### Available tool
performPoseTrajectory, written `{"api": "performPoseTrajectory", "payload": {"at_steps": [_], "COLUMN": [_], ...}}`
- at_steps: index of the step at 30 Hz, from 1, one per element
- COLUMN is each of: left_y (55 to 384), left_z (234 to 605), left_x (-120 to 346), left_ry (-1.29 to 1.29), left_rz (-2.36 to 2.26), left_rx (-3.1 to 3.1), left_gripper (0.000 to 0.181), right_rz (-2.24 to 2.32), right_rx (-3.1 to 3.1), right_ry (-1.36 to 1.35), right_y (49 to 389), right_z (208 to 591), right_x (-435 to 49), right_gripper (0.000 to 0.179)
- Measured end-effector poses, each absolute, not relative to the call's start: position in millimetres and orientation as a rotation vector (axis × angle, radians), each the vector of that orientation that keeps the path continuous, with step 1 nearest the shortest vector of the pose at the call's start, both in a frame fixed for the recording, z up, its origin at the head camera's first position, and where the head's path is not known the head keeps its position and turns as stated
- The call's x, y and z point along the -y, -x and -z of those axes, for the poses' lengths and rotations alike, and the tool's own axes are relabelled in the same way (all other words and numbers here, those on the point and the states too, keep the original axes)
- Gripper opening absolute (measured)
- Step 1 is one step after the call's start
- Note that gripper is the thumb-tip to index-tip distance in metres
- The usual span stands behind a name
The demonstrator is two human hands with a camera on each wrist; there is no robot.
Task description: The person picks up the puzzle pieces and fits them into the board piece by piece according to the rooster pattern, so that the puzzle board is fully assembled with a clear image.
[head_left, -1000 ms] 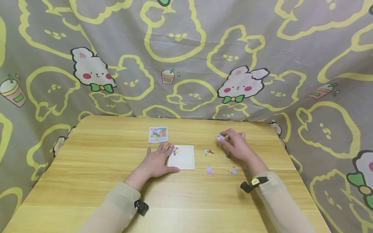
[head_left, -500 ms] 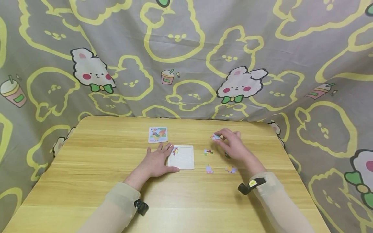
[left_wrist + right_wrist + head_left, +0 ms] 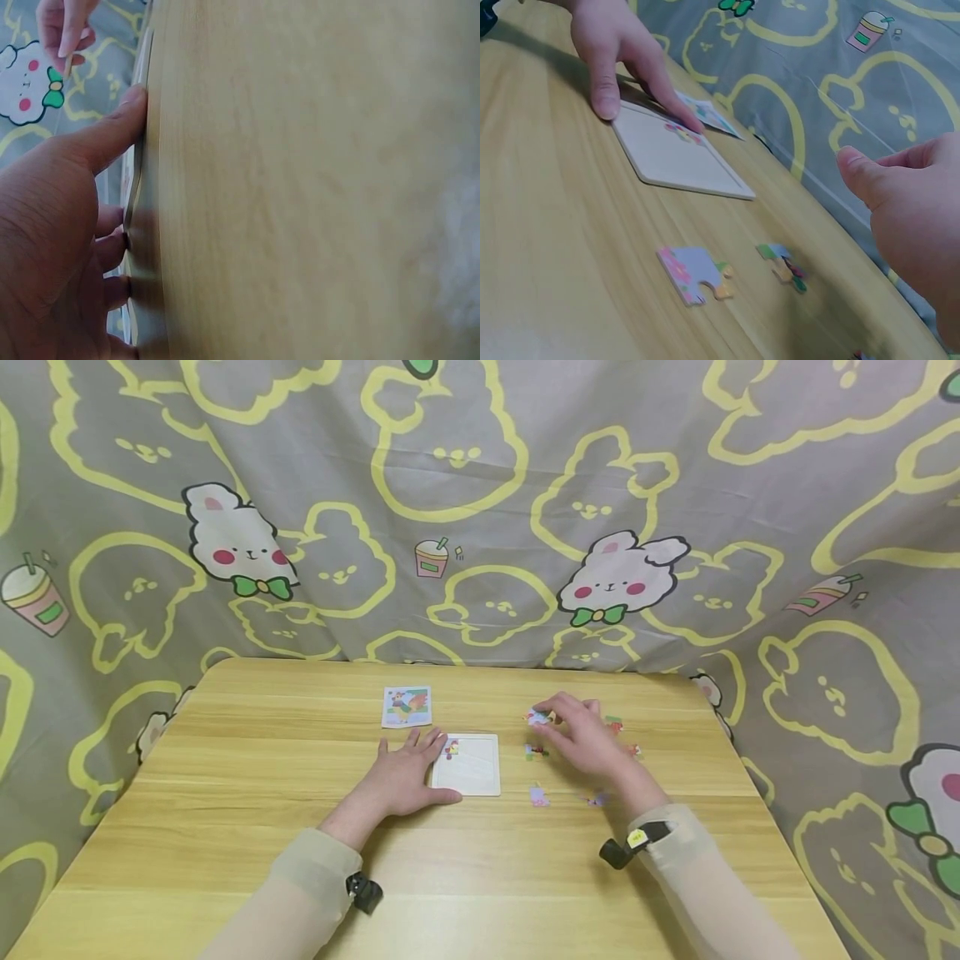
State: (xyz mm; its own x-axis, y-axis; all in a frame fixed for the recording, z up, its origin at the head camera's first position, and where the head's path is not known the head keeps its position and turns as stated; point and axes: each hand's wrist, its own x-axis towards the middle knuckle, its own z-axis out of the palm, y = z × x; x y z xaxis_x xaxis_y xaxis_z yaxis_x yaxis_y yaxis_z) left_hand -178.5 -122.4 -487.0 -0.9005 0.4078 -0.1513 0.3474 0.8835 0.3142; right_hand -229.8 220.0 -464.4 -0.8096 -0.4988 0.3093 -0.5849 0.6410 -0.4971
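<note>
My right hand point(image 3: 588, 739) pinches a jigsaw piece point(image 3: 536, 717) between thumb and fingertips, raised over the table's right half. In the right wrist view, the right hand point(image 3: 922, 202) hides that piece. My left hand point(image 3: 397, 778) rests with fingers spread at the left side of a white square puzzle tray point(image 3: 480, 777), thumb along its near edge. A colourful piece point(image 3: 452, 749) lies in the tray's upper left corner, close to the index fingertip. The left wrist view shows the left thumb point(image 3: 112, 131) against the tray's edge.
Several loose jigsaw pieces lie right of the tray, among them a lilac one point(image 3: 690, 270) and a green-and-yellow one point(image 3: 781, 267). A printed chicken picture card point(image 3: 407, 707) lies behind the left hand. A patterned grey curtain point(image 3: 495, 527) hangs behind the wooden table point(image 3: 450, 877).
My right hand has moved left with the jigsaw piece, uncovering loose pieces on the far right. The left hand and the tray have stayed in place.
</note>
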Motion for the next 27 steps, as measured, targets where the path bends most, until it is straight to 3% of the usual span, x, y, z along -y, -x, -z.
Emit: {"api": "performPoseTrajectory", "payload": {"at_steps": [27], "left_y": [179.0], "left_z": [486.0], "left_x": [123.4], "left_ry": [-0.58], "left_rz": [-0.403], "left_rx": [-2.842], "left_gripper": [0.112], "right_rz": [-0.872], "right_rx": [2.718], "right_ry": [-1.045], "right_y": [224.7], "right_z": [487.7], "right_x": [-153.3], "right_gripper": [0.034]}}
